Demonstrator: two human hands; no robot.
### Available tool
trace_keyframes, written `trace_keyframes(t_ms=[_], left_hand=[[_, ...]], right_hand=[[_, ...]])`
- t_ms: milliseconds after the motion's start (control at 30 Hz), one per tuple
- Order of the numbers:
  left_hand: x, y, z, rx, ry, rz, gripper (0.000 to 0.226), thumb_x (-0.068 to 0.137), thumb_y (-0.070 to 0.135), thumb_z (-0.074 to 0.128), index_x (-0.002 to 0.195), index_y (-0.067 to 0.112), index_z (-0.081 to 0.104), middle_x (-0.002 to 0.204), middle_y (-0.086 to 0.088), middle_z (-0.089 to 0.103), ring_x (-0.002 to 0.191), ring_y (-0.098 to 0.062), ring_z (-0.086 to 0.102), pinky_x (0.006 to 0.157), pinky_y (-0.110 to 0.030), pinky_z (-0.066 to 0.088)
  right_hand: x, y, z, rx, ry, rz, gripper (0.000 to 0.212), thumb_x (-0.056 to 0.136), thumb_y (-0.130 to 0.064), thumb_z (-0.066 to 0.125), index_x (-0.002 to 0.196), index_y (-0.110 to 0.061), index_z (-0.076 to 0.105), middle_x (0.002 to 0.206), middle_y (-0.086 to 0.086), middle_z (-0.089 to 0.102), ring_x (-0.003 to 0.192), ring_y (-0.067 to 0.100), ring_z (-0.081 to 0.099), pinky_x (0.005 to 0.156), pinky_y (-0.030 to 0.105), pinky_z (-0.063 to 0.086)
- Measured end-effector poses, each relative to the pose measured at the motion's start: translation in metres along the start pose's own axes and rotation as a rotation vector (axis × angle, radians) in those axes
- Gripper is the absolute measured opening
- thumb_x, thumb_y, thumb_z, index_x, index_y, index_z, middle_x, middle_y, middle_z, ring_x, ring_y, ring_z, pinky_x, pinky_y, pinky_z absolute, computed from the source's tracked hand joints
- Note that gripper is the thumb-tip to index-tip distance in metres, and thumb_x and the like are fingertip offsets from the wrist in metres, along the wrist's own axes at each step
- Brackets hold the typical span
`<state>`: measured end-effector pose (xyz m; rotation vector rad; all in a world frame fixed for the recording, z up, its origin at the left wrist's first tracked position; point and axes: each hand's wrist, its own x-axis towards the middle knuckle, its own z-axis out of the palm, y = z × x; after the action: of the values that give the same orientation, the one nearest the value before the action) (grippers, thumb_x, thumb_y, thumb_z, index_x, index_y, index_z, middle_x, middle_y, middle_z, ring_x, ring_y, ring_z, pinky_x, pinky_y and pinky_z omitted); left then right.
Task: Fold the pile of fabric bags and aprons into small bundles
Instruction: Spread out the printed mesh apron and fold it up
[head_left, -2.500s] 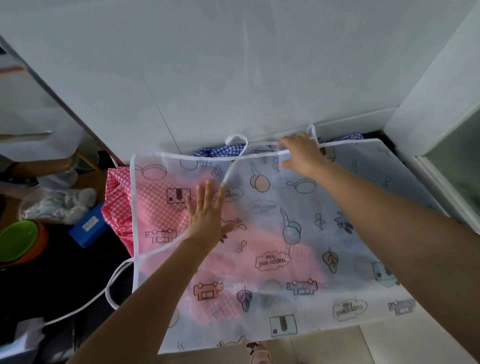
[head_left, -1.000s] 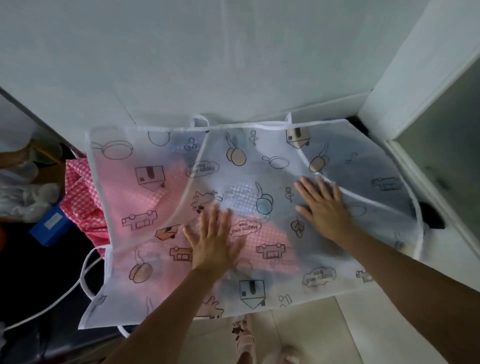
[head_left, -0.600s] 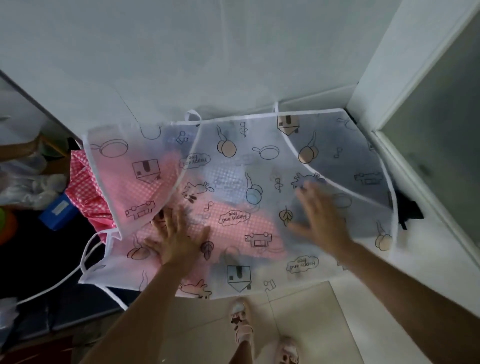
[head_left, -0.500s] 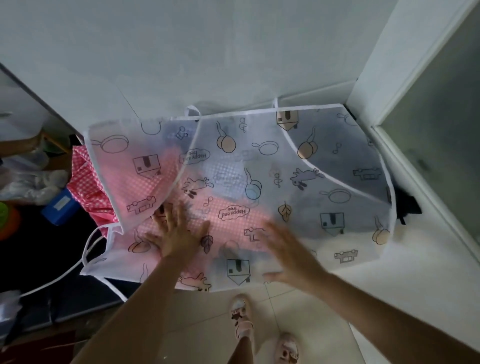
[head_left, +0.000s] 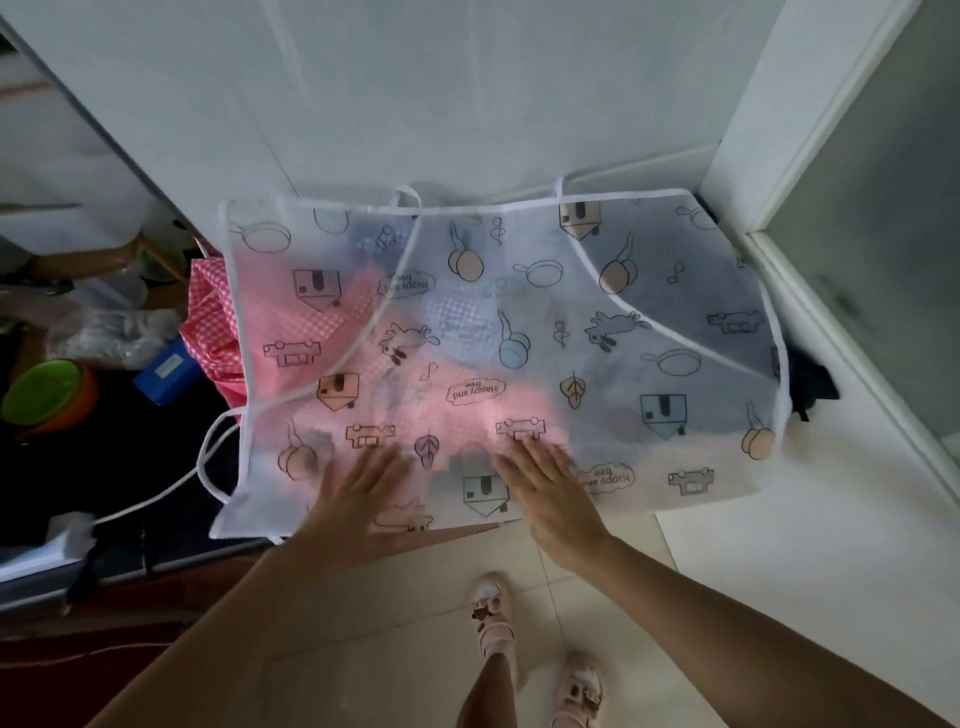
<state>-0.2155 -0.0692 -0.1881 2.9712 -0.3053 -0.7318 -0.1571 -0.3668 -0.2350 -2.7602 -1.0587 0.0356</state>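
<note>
Nearest, I log bare tiled floor (head_left: 405, 649) and two feet in pink sandals (head_left: 491, 618), open room on both sides. Left hand (head_left: 363, 493) and right hand (head_left: 550, 493): both flat, fingers spread, palms down on the near hem of the sheer printed apron (head_left: 519, 332), gripping nothing. Apron spread flat over the white surface (head_left: 779, 551), its near-left corner overhanging the edge. Beneath it, pink checked fabric (head_left: 213, 312) sticks out left. White tie cord (head_left: 208, 467) dangles left. Further left: blue box (head_left: 166, 369), green bowl (head_left: 39, 389). Behind: white wall (head_left: 467, 93).
</note>
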Motion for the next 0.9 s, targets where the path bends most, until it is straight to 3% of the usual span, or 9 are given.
trace_keyframes(t_ms=[67, 167, 233, 300, 333, 467, 600, 700, 900], left_hand=[[-0.011, -0.004, 0.0, 0.004, 0.018, -0.111, 0.102, 0.082, 0.03, 0.064, 0.151, 0.031, -0.011, 0.16, 0.002, -0.007, 0.145, -0.033, 0.008, 0.102, -0.074, 0.021], [-0.026, 0.008, -0.006, -0.058, 0.058, -0.252, 0.092, 0.083, -0.005, 0.042, 0.144, 0.025, -0.021, 0.151, 0.006, -0.029, 0.145, -0.027, -0.016, 0.112, -0.066, 0.004], [-0.037, 0.016, -0.011, -0.06, -0.018, -0.251, 0.082, 0.088, -0.004, 0.034, 0.145, 0.023, -0.02, 0.151, 0.009, -0.026, 0.146, -0.026, -0.015, 0.114, -0.063, 0.006], [-0.038, 0.018, -0.015, -0.006, 0.04, -0.174, 0.08, 0.088, -0.002, 0.031, 0.149, 0.029, -0.011, 0.159, 0.007, 0.003, 0.147, -0.025, 0.002, 0.111, -0.061, 0.025], [-0.039, 0.022, -0.021, 0.014, 0.07, -0.148, 0.076, 0.09, -0.001, 0.029, 0.15, 0.031, -0.004, 0.159, 0.005, 0.015, 0.146, -0.025, 0.008, 0.11, -0.057, 0.03], [-0.049, 0.047, -0.071, -0.008, -0.338, -0.215, 0.046, 0.106, 0.018, 0.022, 0.151, 0.019, 0.017, 0.159, -0.005, 0.015, 0.146, -0.023, 0.015, 0.117, -0.032, 0.009], [-0.05, 0.04, -0.107, -0.224, -0.472, -0.268, 0.043, 0.102, 0.031, 0.038, 0.142, 0.013, 0.041, 0.149, -0.005, 0.039, 0.135, -0.023, 0.037, 0.111, -0.031, 0.024], [-0.055, 0.023, -0.128, -0.374, -0.518, -0.352, 0.042, 0.094, 0.038, 0.051, 0.131, 0.019, 0.048, 0.137, 0.0, 0.046, 0.126, -0.02, 0.04, 0.111, -0.034, 0.027], [-0.052, -0.007, -0.166, -0.756, -0.547, -0.438, 0.038, 0.095, 0.027, 0.055, 0.13, 0.012, 0.052, 0.124, 0.002, 0.06, 0.119, -0.019, 0.053, 0.106, -0.033, 0.039]], right_hand=[[-0.006, 0.004, -0.011, -0.003, -0.018, 0.027, 0.08, 0.077, 0.004, 0.019, 0.153, -0.018, 0.009, 0.157, 0.013, 0.02, 0.145, 0.034, 0.013, 0.113, 0.046, 0.012], [-0.018, 0.011, -0.035, -0.015, -0.079, 0.04, 0.083, 0.078, 0.006, 0.018, 0.151, -0.021, -0.007, 0.157, 0.015, 0.002, 0.145, 0.037, 0.003, 0.118, 0.049, 0.002], [-0.023, 0.014, -0.057, 0.016, -0.127, 0.067, 0.077, 0.081, 0.009, 0.035, 0.152, -0.012, 0.015, 0.153, 0.021, 0.023, 0.141, 0.039, 0.027, 0.117, 0.047, 0.021], [-0.026, 0.021, -0.07, 0.013, -0.076, 0.084, 0.065, 0.073, 0.011, 0.057, 0.135, -0.006, 0.05, 0.123, 0.019, 0.061, 0.107, 0.035, 0.062, 0.086, 0.039, 0.052], [-0.028, 0.024, -0.079, -0.011, -0.133, 0.085, 0.055, 0.074, 0.009, 0.058, 0.126, -0.007, 0.057, 0.112, 0.014, 0.066, 0.095, 0.03, 0.066, 0.073, 0.034, 0.053], [-0.029, 0.048, -0.118, -0.105, -0.427, 0.197, 0.04, 0.083, 0.003, 0.047, 0.116, -0.013, 0.065, 0.107, 0.006, 0.068, 0.096, 0.023, 0.063, 0.076, 0.026, 0.047], [-0.023, 0.063, -0.156, -0.06, -0.507, 0.197, 0.023, 0.076, 0.001, 0.053, 0.086, -0.011, 0.07, 0.073, 0.001, 0.057, 0.068, 0.018, 0.055, 0.059, 0.025, 0.042], [-0.018, 0.074, -0.19, -0.06, -0.619, 0.233, 0.024, 0.079, 0.002, 0.05, 0.06, -0.012, 0.05, 0.058, -0.001, 0.045, 0.052, 0.012, 0.043, 0.049, 0.025, 0.032], [0.011, 0.091, -0.231, -0.247, -0.766, 0.282, 0.034, 0.092, -0.003, 0.041, 0.061, -0.016, 0.036, 0.062, -0.001, 0.039, 0.052, 0.01, 0.032, 0.046, 0.021, 0.023]])
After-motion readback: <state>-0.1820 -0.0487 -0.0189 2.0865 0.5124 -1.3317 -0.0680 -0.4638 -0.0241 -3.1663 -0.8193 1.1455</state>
